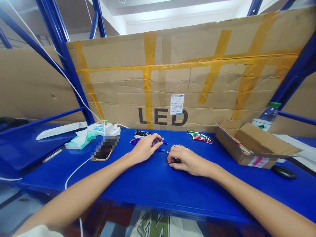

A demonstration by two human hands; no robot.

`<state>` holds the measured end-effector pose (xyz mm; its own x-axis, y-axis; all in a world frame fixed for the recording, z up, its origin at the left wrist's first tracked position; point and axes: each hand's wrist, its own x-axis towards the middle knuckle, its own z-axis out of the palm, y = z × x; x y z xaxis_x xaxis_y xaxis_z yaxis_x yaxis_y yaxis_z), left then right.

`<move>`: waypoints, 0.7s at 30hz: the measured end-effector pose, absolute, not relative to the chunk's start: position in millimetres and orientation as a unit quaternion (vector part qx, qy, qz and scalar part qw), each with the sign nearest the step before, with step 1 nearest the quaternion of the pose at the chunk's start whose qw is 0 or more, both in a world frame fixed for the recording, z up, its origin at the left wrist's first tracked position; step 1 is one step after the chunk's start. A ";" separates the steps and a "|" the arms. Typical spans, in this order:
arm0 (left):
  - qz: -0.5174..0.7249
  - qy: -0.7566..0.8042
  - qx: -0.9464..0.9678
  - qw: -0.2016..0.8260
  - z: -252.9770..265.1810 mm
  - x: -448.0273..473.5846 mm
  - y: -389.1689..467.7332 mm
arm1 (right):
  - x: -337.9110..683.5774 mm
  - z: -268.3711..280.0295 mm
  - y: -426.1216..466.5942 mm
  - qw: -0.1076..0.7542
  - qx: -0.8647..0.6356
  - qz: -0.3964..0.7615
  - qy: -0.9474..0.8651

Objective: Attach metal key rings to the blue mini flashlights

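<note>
My left hand [148, 147] is over the middle of the blue table, thumb and fingers pinched at a blue pen [165, 143]. Another blue pen [161, 149] lies just below those fingertips. To the right, my right hand [186, 159] rests low over the tabletop with its fingers curled around dark pens [177, 160]; small shiny ends show at the fingers, but most of what it holds is hidden. Beyond my left hand lie black pens [142, 133] and purple pens [134, 141], partly covered by the hand. Green pens [196, 133] and red pens [202, 139] lie grouped at the back right.
An opened cardboard box [256, 158] stands at the right, with a black mouse [283, 171] and a bottle [268, 113] near it. At the left are a phone [105, 148], a tissue pack [80, 140], a power strip [102, 129] and a white cable [74, 170]. Large cardboard [118, 89] closes the back.
</note>
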<state>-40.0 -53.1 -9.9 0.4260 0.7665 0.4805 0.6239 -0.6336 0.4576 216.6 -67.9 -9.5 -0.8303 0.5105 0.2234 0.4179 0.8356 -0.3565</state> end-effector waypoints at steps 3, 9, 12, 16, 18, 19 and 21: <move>0.321 0.414 0.847 0.090 -10.3 -40.7 -54.0 | 218.9 -5.0 -67.4 0.172 -0.251 0.168 -0.938; 0.299 0.370 0.860 0.184 -8.4 -33.5 -61.0 | 227.2 2.5 -60.5 0.285 -0.287 0.197 -0.893; 0.292 0.354 0.854 0.244 -8.3 -28.2 -66.3 | 225.2 2.9 -60.8 0.328 -0.302 0.234 -0.864; 0.283 0.349 0.847 0.283 -9.5 -25.2 -69.7 | 221.6 1.7 -63.2 0.336 -0.287 0.275 -0.854; 0.284 0.344 0.847 0.290 -9.5 -25.0 -70.0 | 221.7 1.2 -63.4 0.341 -0.280 0.270 -0.856; 0.287 0.341 0.847 0.290 -9.3 -24.8 -70.1 | 222.2 1.0 -63.2 0.344 -0.276 0.260 -0.859; 0.289 0.340 0.847 0.288 -8.5 -24.4 -70.5 | 223.2 0.5 -62.6 0.349 -0.268 0.239 -0.866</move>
